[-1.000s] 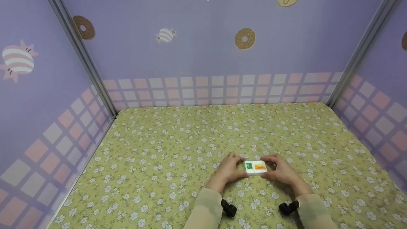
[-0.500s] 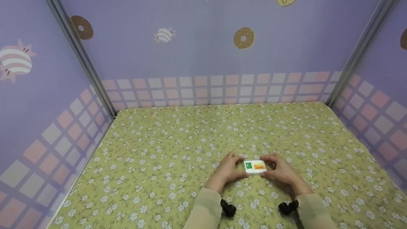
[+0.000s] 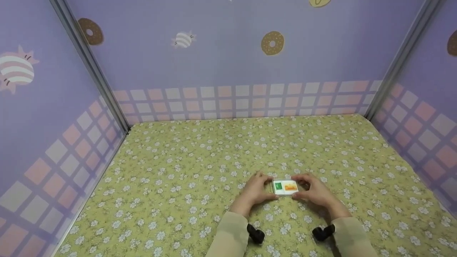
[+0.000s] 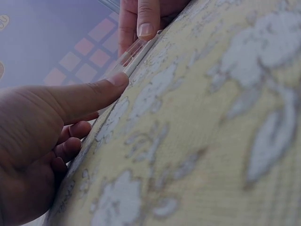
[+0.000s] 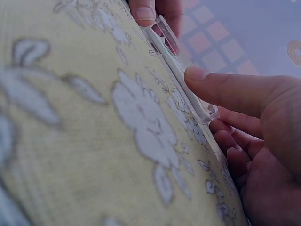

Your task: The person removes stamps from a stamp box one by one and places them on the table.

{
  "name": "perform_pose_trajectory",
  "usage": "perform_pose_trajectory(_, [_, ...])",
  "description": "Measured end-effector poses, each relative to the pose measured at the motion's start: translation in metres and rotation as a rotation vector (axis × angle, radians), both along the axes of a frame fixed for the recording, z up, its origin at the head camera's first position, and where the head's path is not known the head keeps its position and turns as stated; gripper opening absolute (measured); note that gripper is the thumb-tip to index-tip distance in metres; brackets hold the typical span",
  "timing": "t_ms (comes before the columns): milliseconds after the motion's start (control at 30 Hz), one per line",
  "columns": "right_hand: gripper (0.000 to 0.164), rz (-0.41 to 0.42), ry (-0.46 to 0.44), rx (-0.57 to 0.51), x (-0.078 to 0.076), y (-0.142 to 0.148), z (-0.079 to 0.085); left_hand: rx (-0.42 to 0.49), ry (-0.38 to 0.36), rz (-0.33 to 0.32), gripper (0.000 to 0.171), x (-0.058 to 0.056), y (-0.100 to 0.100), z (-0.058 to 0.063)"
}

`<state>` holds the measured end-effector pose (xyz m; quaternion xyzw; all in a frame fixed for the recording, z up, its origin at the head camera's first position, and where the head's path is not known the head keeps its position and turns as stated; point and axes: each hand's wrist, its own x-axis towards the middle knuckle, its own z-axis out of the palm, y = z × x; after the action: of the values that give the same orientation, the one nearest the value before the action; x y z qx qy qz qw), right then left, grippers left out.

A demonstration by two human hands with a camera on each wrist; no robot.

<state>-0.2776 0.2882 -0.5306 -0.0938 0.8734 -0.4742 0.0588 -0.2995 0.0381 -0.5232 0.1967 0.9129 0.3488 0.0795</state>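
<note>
A small flat case (image 3: 285,187) of clear plastic lies low at the cloth; green and orange patches show on its white face. My left hand (image 3: 255,189) grips its left end, thumb at the near edge and fingers at the far side. From the right, my right hand (image 3: 316,191) pinches the other end the same way. The left wrist view catches the case (image 4: 136,56) edge-on between both thumbs. A clear rim around a pale base shows on the case (image 5: 181,77) in the right wrist view, with the right thumb on its near edge.
A yellow-green flowered cloth (image 3: 171,160) covers the table. Lilac printed panels (image 3: 228,53) stand behind it and on both sides, with grey metal posts (image 3: 93,67) at the corners. Black wrist mounts (image 3: 256,233) sit by the sleeves.
The view has shifted very slightly. Both hands keep their hold on the case, which stays in the same place on the cloth.
</note>
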Motion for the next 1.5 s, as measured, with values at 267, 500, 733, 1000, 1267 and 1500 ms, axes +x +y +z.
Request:
perform_pose_trajectory(267, [0.061, 0.002, 0.012, -0.018, 0.001, 0.0, 0.001, -0.017, 0.0, 0.008, 0.064, 0.0, 0.001, -0.001])
perform_pose_trajectory(500, [0.062, 0.013, 0.01, -0.049, 0.001, 0.002, 0.001, -0.022, 0.01, 0.012, 0.061, 0.001, 0.002, -0.002])
perform_pose_trajectory(733, [0.062, 0.015, 0.005, -0.063, 0.001, 0.004, 0.002, -0.034, 0.019, 0.007, 0.058, 0.001, 0.002, -0.001])
perform_pose_trajectory(1000, [0.064, -0.017, -0.029, -0.032, 0.003, 0.008, 0.007, -0.042, 0.027, 0.004, 0.058, 0.0, 0.002, -0.001])
perform_pose_trajectory(1267, [0.067, -0.024, -0.021, -0.035, 0.007, 0.019, 0.012, -0.02, -0.003, -0.003, 0.06, 0.001, 0.001, -0.001])
perform_pose_trajectory(1500, [0.065, -0.026, -0.036, -0.036, 0.009, 0.034, 0.015, -0.004, 0.007, -0.006, 0.059, 0.001, 0.0, -0.002])
